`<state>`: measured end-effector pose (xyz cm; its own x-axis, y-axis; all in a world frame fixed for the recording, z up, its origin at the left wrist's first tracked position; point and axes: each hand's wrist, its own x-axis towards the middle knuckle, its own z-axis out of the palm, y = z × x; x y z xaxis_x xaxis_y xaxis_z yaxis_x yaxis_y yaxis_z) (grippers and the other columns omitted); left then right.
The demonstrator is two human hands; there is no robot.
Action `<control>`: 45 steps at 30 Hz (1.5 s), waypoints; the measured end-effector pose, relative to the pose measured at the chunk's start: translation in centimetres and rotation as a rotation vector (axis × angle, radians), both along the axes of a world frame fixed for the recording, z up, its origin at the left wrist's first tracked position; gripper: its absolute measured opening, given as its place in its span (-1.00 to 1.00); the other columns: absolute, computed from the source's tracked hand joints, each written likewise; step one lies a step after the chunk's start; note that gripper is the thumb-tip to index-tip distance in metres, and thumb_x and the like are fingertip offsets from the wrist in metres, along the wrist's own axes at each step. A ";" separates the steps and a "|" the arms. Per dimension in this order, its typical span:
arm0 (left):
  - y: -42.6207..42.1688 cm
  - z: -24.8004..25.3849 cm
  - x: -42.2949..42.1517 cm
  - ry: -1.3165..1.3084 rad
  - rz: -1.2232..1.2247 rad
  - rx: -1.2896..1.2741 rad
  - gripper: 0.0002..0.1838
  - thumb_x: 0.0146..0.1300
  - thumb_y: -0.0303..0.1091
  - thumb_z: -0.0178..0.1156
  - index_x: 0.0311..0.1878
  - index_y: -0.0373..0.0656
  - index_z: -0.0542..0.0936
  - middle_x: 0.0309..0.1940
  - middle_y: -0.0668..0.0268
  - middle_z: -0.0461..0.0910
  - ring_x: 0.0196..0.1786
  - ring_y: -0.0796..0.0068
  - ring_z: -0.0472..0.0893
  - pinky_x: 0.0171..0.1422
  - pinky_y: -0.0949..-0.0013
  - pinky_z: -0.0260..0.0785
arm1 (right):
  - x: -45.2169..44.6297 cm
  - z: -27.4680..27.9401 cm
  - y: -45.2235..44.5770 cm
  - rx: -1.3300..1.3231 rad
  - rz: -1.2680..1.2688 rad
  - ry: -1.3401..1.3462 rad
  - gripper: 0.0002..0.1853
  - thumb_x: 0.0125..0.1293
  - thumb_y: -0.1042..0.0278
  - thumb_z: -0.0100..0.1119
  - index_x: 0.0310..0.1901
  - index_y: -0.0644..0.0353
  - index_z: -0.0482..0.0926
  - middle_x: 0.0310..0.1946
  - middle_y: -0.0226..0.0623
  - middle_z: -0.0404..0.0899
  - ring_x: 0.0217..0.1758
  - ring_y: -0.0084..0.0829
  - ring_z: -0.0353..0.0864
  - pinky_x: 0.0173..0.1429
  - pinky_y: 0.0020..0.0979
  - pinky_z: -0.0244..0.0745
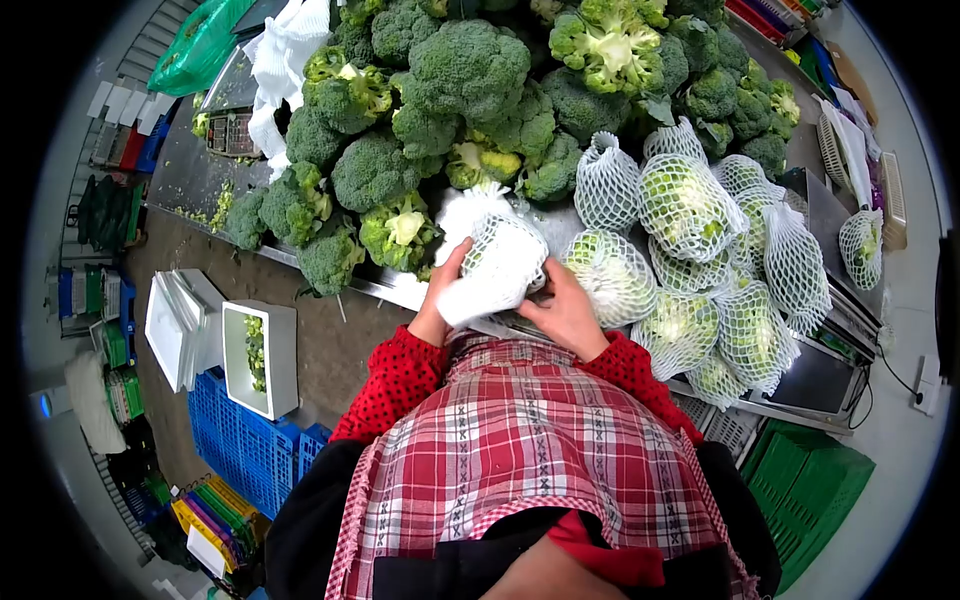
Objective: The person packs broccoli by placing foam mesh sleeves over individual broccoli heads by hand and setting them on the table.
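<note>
At the table's front edge, a white foam net sleeve [500, 265] is bunched between my two hands. Something pale green shows faintly through its mesh, but I cannot make out what it is. My left hand [441, 296] grips the sleeve's left side, thumb up. From the right, my right hand [568, 314] holds its lower right side with bent fingers. Loose broccoli heads [468, 68] are piled just beyond. Close to my right hand lies a netted broccoli [610, 278], beside a heap of several more netted heads [690, 210].
White foam netting [285, 70] drapes over the far left of the metal table [190, 170]. On the left, a white foam box [260, 358] with green scraps stands on blue crates [235, 430]. Green crates [805, 490] sit at lower right. A lone netted head [861, 248] lies far right.
</note>
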<state>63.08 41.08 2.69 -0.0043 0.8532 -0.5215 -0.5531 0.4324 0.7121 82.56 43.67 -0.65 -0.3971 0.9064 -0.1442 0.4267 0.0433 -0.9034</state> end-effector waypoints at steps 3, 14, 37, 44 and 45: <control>0.1 -0.5 -0.7 1.055 0.139 0.294 -0.35 0.14 -0.18 0.32 0.22 -0.35 0.39 0.14 -0.01 0.47 0.13 0.18 0.53 0.20 0.26 0.37 | -0.7 -0.4 0.3 0.120 0.035 -0.015 -0.25 -0.01 0.11 0.38 0.18 0.34 0.35 -0.04 0.03 0.46 -0.19 -0.04 0.59 -0.11 -0.19 0.52; -6.9 9.1 -2.1 1.605 -0.487 0.435 -0.63 -0.01 -0.56 0.19 -0.05 -0.29 0.60 -0.43 0.12 0.64 -0.34 0.21 0.67 -0.32 0.23 0.50 | -2.2 0.4 1.8 0.276 0.124 -0.316 -0.61 0.06 0.22 0.29 -0.04 0.08 0.56 -0.22 -0.11 0.57 -0.22 -0.10 0.61 -0.20 -0.23 0.50; -4.4 4.7 -0.7 0.472 -0.093 0.319 -0.30 0.07 -0.52 0.34 0.28 -0.32 0.25 0.02 0.14 0.55 0.02 0.34 0.58 0.13 0.30 0.45 | -1.8 4.8 2.4 -0.298 -0.019 0.688 -0.08 0.05 0.36 0.43 0.38 0.31 0.05 0.17 -0.11 0.42 0.24 -0.29 0.41 0.33 -0.30 0.28; 0.3 11.2 5.9 0.571 -0.602 0.574 -0.34 0.12 -0.59 0.27 0.33 -0.20 0.32 -0.22 0.24 0.63 -0.25 0.60 0.59 -0.18 0.57 0.42 | 13.5 16.6 9.3 -0.206 -0.399 1.001 -0.51 0.14 0.20 0.32 0.04 0.32 0.48 -0.09 -0.15 0.59 -0.07 -0.24 0.62 0.03 -0.24 0.58; 0.9 9.7 6.3 0.538 -0.564 0.445 -0.52 0.19 -0.53 0.23 0.21 -0.26 0.45 -0.23 0.29 0.64 -0.22 0.63 0.57 -0.11 0.56 0.40 | 16.7 18.9 11.0 -0.098 -0.498 0.865 -0.50 0.14 0.18 0.32 0.04 0.31 0.47 -0.10 -0.14 0.58 -0.08 -0.24 0.62 0.01 -0.24 0.59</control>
